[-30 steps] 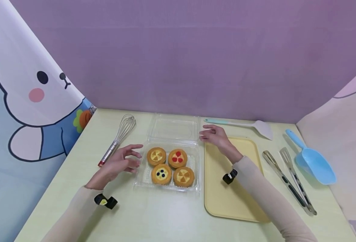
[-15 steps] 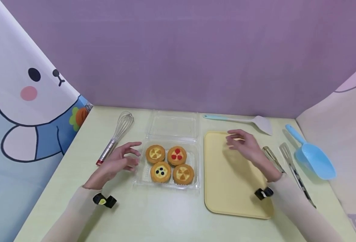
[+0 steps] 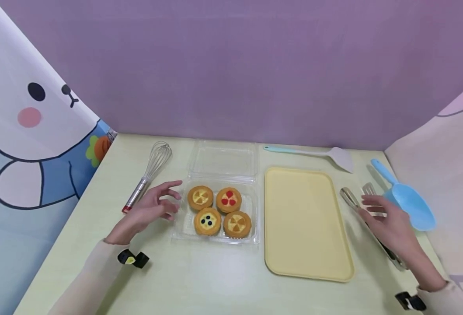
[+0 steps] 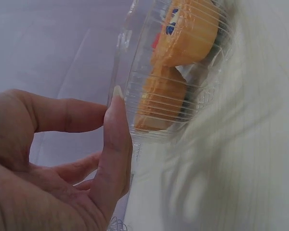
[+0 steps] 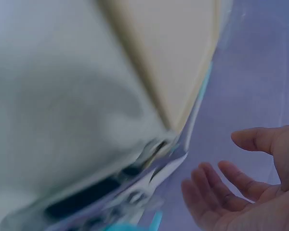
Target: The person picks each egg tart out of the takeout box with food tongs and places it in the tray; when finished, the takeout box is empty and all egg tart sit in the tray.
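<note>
Several round tarts (image 3: 209,221) sit in a clear plastic clamshell box (image 3: 185,232) whose lid lies back, away from me. Their tops show red pieces, dark blue berries or pale wedges. My left hand (image 3: 154,211) is at the box's left edge, fingers relaxed and a little bent; in the left wrist view its fingertips overlap the clear rim. On the right, my right hand (image 3: 392,225) hovers over metal tongs (image 3: 349,197) and a slotted turner (image 3: 368,188), hiding parts of both. In the right wrist view its fingers (image 5: 236,185) are loosely spread, with nothing between them.
A yellow tray (image 3: 306,223) lies right of the box. Behind it is a spatula (image 3: 335,156) with a mint handle. A blue scoop (image 3: 412,205) stands at the far right, a whisk (image 3: 148,173) at the left. A purple backdrop (image 3: 231,74) rises behind the table.
My right hand has moved from beside the open lid, across the yellow tray, to above the tongs and turner. The left hand stays beside the box. The head view has shifted slightly.
</note>
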A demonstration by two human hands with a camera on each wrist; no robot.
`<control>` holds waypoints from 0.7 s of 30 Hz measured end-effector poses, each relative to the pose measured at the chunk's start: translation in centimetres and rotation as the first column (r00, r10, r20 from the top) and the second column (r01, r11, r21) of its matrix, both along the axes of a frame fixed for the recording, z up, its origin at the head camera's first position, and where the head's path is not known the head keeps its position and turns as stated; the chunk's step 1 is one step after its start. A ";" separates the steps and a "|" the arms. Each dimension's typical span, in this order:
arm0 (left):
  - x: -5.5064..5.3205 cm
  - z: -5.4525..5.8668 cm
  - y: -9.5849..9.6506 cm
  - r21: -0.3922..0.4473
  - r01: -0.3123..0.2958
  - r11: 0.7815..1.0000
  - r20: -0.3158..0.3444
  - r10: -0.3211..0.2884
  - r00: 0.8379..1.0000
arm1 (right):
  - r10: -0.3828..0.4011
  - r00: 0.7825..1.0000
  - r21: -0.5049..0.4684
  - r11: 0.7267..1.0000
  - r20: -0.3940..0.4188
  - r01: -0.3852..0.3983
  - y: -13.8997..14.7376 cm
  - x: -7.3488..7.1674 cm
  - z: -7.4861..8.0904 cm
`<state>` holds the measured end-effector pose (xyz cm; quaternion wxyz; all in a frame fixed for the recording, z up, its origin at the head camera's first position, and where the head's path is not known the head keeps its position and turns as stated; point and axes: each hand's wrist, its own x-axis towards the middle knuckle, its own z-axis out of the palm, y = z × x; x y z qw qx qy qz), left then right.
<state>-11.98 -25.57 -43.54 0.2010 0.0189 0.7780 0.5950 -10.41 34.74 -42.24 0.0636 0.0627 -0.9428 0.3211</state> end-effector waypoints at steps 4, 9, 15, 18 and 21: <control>0.0 0.3 -0.2 -0.006 -0.003 1.000 -0.011 0.003 1.000 | -0.067 0.998 0.102 0.993 0.000 0.067 2.1 1.6 -0.3; 0.3 0.5 -0.3 -0.019 -0.027 0.999 -0.008 0.027 1.000 | -0.135 0.987 0.189 0.975 0.089 0.116 3.9 2.4 -1.0; 0.9 0.3 -0.4 0.019 -0.038 0.999 -0.015 0.038 0.999 | -0.153 0.963 0.215 0.971 0.222 0.105 4.6 2.2 -2.3; 1.0 0.2 -0.4 0.025 -0.029 0.999 -0.017 0.029 0.999 | -0.161 0.955 0.217 0.970 0.248 0.107 4.5 2.0 -3.1; 1.1 0.2 -0.2 -0.003 -0.012 1.000 -0.024 0.012 1.000 | -0.174 0.953 0.222 0.968 0.248 0.118 4.2 2.0 -3.8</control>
